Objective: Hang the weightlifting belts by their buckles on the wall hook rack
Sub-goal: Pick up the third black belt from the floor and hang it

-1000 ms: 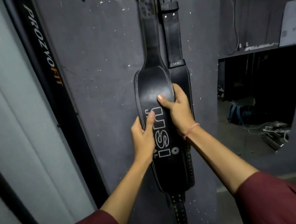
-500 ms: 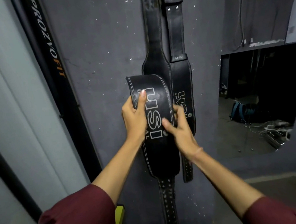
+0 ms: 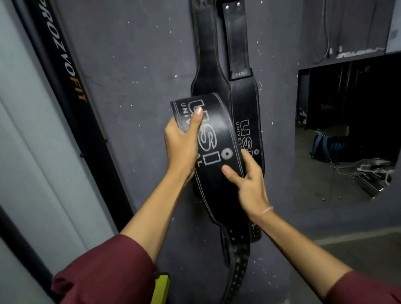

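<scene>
Two black leather weightlifting belts hang side by side on the dark grey wall; their tops run out of the frame, so the hook rack is not in view. The front belt [image 3: 220, 135] with white "USI" lettering is folded over at its wide part. My left hand [image 3: 184, 146] grips the folded top from the left, thumb across the lettering. My right hand [image 3: 248, 184] grips the same belt's right edge lower down. The second belt [image 3: 245, 103] hangs flat just to the right, partly behind the first.
A black upright with "PROZVOFIT" lettering [image 3: 63, 57] runs along the wall's left side. A mirror or opening [image 3: 358, 126] sits at the right, showing a bag and cables on a floor. Something yellow [image 3: 157, 300] pokes out below my left sleeve.
The front belt, flat against the wall a second ago, is now folded over and tilted left. My left hand rose to the fold; my right hand dropped to the lower right edge.
</scene>
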Action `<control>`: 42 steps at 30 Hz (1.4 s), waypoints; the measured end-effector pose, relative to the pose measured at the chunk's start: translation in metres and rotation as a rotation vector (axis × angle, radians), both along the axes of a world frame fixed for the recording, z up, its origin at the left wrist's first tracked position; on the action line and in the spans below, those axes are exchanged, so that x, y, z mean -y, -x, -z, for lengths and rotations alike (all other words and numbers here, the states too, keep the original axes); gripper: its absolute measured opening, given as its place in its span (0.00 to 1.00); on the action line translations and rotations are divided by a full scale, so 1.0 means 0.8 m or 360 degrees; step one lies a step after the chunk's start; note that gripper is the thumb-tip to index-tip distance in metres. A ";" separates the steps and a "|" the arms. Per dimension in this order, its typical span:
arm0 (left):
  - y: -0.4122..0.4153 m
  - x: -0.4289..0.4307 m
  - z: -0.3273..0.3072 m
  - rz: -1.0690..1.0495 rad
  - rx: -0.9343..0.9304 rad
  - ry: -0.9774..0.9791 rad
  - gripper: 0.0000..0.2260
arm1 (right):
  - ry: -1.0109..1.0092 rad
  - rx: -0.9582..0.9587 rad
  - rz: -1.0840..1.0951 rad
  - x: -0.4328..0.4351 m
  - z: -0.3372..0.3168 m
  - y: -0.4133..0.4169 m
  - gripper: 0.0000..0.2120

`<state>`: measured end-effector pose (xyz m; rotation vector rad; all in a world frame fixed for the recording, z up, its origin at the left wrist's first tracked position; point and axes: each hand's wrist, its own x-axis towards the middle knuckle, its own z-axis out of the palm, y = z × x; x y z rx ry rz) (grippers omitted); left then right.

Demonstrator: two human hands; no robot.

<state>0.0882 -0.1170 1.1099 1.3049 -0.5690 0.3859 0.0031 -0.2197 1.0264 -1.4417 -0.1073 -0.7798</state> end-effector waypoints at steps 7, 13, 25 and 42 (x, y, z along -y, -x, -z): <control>0.033 -0.011 0.072 -0.0037 0.0058 -0.0135 0.09 | -0.0095 0.0180 0.0015 -0.009 -0.071 -0.035 0.10; 0.034 -0.008 0.083 -0.0229 0.0076 0.0112 0.04 | 0.0071 0.0040 -0.0082 -0.011 -0.088 -0.055 0.13; 0.019 -0.012 0.046 -0.0430 0.0178 0.0143 0.09 | 0.0258 -0.0332 -0.0145 -0.029 0.033 -0.008 0.30; -0.009 -0.044 -0.032 0.0227 -0.0738 0.0281 0.24 | 0.0115 0.0112 -0.0549 -0.009 -0.102 -0.042 0.23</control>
